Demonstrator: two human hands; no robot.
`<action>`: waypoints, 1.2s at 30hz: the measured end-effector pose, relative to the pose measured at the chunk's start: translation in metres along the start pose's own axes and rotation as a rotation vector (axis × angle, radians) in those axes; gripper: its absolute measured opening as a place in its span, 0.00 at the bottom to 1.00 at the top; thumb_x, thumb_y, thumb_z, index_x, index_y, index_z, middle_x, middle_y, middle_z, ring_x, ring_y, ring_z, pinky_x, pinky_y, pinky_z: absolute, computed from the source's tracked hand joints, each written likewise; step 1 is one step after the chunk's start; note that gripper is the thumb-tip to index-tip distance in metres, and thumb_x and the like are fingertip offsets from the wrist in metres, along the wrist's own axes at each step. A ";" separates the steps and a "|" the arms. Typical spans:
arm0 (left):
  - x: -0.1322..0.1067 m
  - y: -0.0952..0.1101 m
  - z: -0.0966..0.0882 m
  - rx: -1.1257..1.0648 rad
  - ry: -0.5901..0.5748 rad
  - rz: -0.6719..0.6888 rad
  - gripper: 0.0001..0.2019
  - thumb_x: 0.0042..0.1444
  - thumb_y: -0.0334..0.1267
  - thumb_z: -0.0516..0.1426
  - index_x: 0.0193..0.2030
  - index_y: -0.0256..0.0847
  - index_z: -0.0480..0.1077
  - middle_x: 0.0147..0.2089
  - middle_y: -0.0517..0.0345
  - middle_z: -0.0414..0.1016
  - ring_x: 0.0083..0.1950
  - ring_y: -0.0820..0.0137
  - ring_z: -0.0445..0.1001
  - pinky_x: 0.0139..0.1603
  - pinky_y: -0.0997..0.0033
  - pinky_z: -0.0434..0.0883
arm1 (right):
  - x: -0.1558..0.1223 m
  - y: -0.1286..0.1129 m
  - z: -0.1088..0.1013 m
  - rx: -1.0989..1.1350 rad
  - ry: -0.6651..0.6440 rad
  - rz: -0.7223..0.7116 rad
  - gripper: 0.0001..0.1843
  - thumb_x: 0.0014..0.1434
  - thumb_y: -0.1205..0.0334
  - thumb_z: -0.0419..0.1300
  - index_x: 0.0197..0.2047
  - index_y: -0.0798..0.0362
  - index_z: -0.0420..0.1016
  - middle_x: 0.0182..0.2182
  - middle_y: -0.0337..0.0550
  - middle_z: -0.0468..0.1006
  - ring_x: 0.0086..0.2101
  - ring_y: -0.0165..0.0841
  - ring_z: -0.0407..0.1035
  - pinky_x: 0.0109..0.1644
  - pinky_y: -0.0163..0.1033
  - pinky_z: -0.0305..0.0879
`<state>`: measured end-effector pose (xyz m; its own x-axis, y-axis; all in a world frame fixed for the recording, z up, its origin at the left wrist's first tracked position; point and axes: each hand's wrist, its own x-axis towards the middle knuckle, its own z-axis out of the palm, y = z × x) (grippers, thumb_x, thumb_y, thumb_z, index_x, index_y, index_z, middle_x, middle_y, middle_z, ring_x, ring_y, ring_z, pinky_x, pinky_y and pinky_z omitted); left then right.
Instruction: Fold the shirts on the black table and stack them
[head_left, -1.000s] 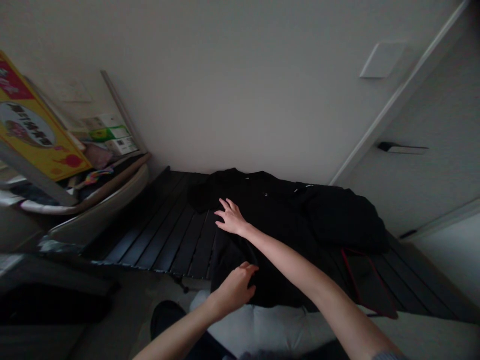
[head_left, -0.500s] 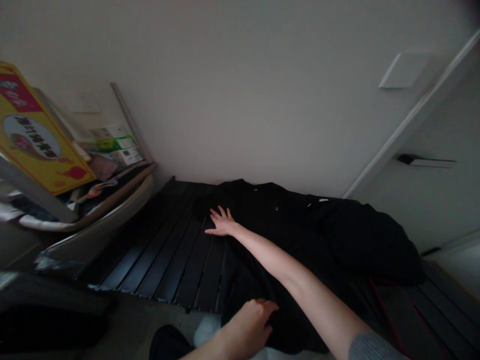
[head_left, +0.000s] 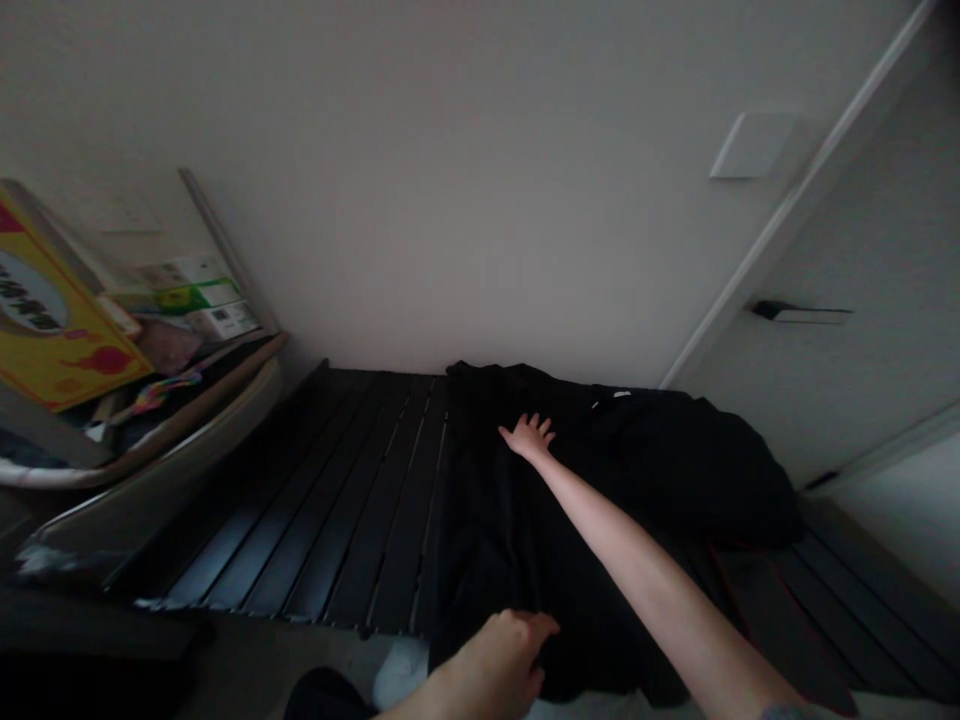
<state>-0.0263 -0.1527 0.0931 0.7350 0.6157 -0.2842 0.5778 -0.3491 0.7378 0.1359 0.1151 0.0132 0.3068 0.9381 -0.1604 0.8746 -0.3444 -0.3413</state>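
A black garment [head_left: 480, 520] lies spread over the dark slatted surface [head_left: 352, 500], its left edge running fairly straight towards me. On its upper part rests my right hand [head_left: 529, 437], fingers spread and palm down. My left hand [head_left: 506, 655] is closed over the near part of the cloth, with fingers curled; the pinched cloth itself is mostly hidden beneath them. To the right, a bulky dark heap of cloth [head_left: 690, 460] with small white marks lies against the garment.
A yellow box [head_left: 60, 310] and small green-and-white boxes [head_left: 206, 295] stand in a rimmed container [head_left: 225, 420] on the left. Behind is a wall [head_left: 450, 200]. At right are a door handle [head_left: 802, 313] and a white wall plate [head_left: 754, 145].
My right hand has moved rightward across the garment. The cloth's upper left part has been folded inward, uncovering slats. My left hand stays in nearly the same place, and the view has shifted right.
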 end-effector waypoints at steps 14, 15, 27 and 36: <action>0.046 -0.071 -0.009 0.510 0.588 -0.090 0.28 0.64 0.42 0.50 0.69 0.41 0.52 0.71 0.49 0.52 0.72 0.56 0.49 0.68 0.49 0.58 | 0.035 0.007 -0.006 -0.136 0.197 -0.163 0.36 0.64 0.42 0.46 0.69 0.50 0.52 0.71 0.54 0.33 0.66 0.61 0.29 0.64 0.63 0.29; 0.048 -0.077 -0.005 0.573 0.582 -0.080 0.29 0.64 0.44 0.50 0.70 0.43 0.50 0.72 0.49 0.50 0.72 0.55 0.48 0.68 0.48 0.57 | 0.040 0.014 -0.006 -0.143 0.219 -0.098 0.35 0.64 0.43 0.45 0.69 0.53 0.53 0.70 0.57 0.36 0.66 0.62 0.30 0.64 0.65 0.27; 0.041 -0.085 0.001 0.781 0.571 -0.056 0.33 0.65 0.50 0.48 0.72 0.48 0.40 0.74 0.52 0.42 0.72 0.54 0.46 0.67 0.49 0.58 | 0.085 0.135 -0.069 -0.415 0.229 0.143 0.28 0.60 0.65 0.50 0.62 0.68 0.63 0.60 0.73 0.62 0.65 0.57 0.38 0.61 0.69 0.21; 0.013 -0.090 -0.004 0.806 0.567 -0.073 0.33 0.64 0.52 0.48 0.72 0.49 0.41 0.73 0.54 0.44 0.72 0.55 0.47 0.67 0.48 0.59 | 0.088 0.153 -0.102 -0.399 0.089 -0.031 0.15 0.57 0.70 0.53 0.45 0.60 0.77 0.49 0.61 0.74 0.57 0.49 0.59 0.61 0.61 0.38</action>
<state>-0.0703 -0.1101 0.0250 0.5303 0.8289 0.1784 0.8388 -0.5435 0.0320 0.3353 0.1487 0.0412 0.2940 0.9533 -0.0692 0.9555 -0.2915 0.0442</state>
